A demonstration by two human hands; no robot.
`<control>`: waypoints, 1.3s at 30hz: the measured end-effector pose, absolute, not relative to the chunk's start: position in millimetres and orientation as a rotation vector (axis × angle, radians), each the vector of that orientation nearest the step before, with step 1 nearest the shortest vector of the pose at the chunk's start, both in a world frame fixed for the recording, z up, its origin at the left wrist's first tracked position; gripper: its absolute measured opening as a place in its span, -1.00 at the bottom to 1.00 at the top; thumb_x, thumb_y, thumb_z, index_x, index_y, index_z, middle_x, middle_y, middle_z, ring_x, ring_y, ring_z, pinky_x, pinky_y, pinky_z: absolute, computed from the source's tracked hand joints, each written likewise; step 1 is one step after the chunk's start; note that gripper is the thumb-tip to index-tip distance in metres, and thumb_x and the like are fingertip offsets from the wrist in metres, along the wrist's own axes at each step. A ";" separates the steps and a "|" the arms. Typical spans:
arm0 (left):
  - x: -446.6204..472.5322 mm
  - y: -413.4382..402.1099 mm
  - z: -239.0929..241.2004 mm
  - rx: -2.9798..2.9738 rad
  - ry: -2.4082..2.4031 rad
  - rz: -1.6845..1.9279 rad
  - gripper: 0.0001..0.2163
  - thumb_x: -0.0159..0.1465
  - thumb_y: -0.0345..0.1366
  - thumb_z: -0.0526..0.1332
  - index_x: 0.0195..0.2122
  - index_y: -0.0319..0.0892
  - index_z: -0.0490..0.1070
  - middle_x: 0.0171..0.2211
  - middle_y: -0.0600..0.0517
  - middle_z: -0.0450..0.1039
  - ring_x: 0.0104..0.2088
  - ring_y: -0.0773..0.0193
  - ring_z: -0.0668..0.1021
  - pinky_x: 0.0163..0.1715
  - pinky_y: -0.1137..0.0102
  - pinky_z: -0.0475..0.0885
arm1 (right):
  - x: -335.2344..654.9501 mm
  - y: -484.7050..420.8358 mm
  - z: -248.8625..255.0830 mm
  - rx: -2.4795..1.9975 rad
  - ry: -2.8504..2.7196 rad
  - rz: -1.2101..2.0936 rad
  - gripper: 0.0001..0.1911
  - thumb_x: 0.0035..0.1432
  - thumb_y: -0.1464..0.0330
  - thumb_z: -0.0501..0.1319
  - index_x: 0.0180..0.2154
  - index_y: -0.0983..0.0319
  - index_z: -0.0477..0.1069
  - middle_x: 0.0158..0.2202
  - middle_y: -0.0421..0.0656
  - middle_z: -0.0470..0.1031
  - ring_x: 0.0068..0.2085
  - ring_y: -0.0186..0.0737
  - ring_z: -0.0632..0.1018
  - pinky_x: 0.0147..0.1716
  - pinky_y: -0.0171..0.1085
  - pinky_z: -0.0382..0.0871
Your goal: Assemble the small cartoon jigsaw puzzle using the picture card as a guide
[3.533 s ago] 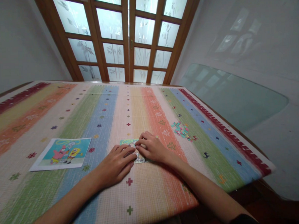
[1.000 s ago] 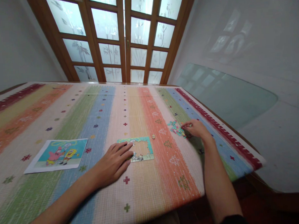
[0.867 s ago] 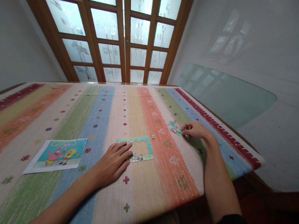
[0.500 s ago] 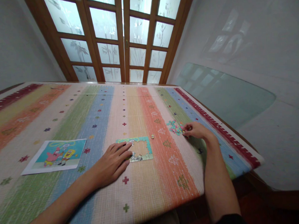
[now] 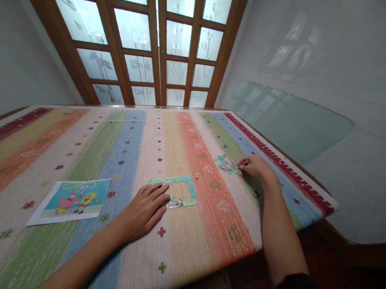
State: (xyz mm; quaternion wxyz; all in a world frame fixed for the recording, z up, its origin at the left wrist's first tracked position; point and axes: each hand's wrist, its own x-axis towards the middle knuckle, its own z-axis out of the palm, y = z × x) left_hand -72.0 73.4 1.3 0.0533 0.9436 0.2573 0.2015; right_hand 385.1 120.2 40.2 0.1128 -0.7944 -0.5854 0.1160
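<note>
My left hand (image 5: 151,205) lies flat with its fingers stretched over the left part of a jigsaw puzzle (image 5: 192,190). The puzzle's teal and green border is joined, and a bare tan area shows in its middle. My right hand (image 5: 252,165) is at the right edge of a pile of loose puzzle pieces (image 5: 224,163), thumb and fingertips pinched together. Whatever is between those fingertips is too small to make out. One single puzzle piece (image 5: 196,176) sits apart, just off the puzzle's upper right corner.
A printed cartoon picture (image 5: 74,200) lies on the left of the table. Beneath everything is a striped tablecloth (image 5: 182,248). Beyond the table's far edge stand wooden doors with frosted panes (image 5: 140,69), and a white wall (image 5: 347,59) rises on the right.
My right hand has shifted slightly right at the pile's edge, uncovering a few pieces there. My left hand stays in place on the puzzle.
</note>
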 end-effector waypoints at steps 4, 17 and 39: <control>-71.6 73.2 2.2 2.874 0.786 0.604 -0.74 0.50 -0.31 0.02 0.09 -0.12 0.42 0.32 -0.08 0.33 0.29 0.03 0.36 0.25 0.06 0.26 | 389.8 120.2 36.9 -2.393 -1.684 0.320 -0.91 -0.03 0.50 0.32 -0.48 0.20 0.56 -0.49 -0.18 0.61 -0.44 -0.24 0.56 -0.48 -0.36 0.28; -72.4 73.9 0.8 2.866 0.783 0.619 -0.75 0.49 -0.31 0.03 0.09 -0.11 0.41 0.32 -0.08 0.34 0.28 0.02 0.37 0.25 0.07 0.26 | 381.6 117.7 47.8 -2.310 -1.754 0.459 -0.96 -0.02 0.42 0.33 -0.43 0.20 0.57 -0.50 -0.18 0.56 -0.43 -0.20 0.55 -0.44 -0.31 0.30; -73.3 75.0 1.2 2.849 0.788 0.602 -0.75 0.48 -0.31 0.05 0.10 -0.10 0.43 0.33 -0.07 0.34 0.29 0.02 0.37 0.26 0.07 0.26 | 356.6 111.5 63.2 -1.766 -1.748 0.955 -0.75 -0.03 0.23 0.34 -0.29 0.22 0.49 -0.46 -0.20 0.53 -0.45 -0.28 0.50 -0.50 -0.36 0.33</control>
